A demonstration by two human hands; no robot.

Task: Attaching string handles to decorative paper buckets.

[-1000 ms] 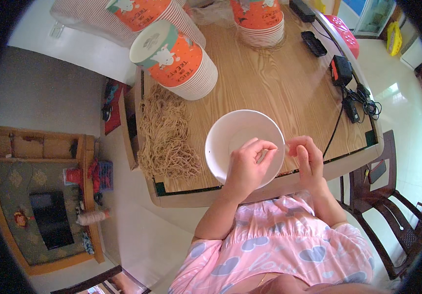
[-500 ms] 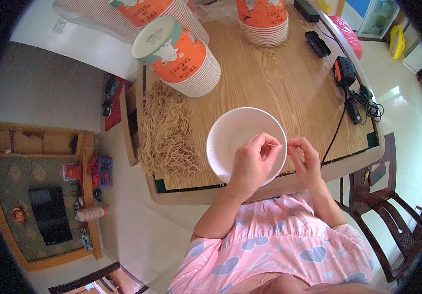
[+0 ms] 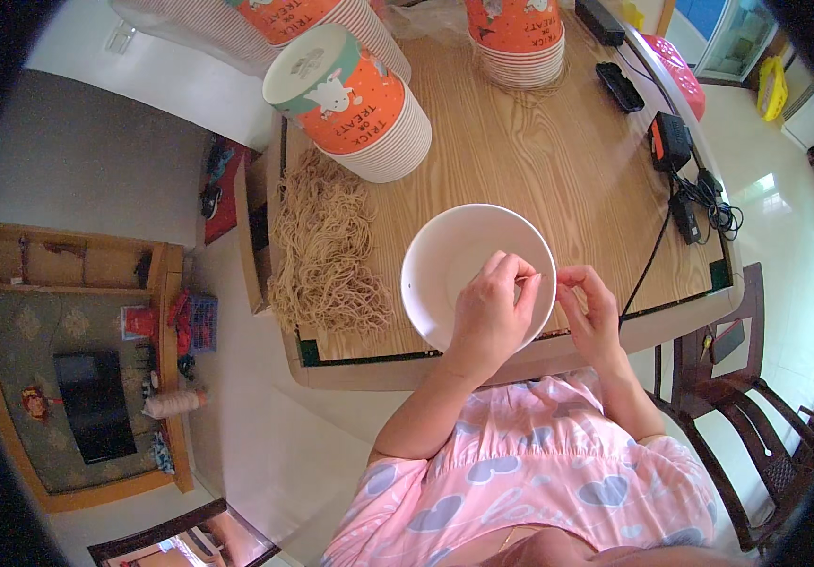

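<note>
Bucket, white, mouth up: your left hand over it, fingertips pinched, contents unclear; right hand at its right rim, closure cannot be told.

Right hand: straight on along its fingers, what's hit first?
Likely the white cup, at its right-hand rim. The right hand has its fingertips right by that rim, perhaps touching; depth is unclear.

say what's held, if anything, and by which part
Can't tell: the left hand is inside the white tub by its right rim, the right hand just outside.
</note>
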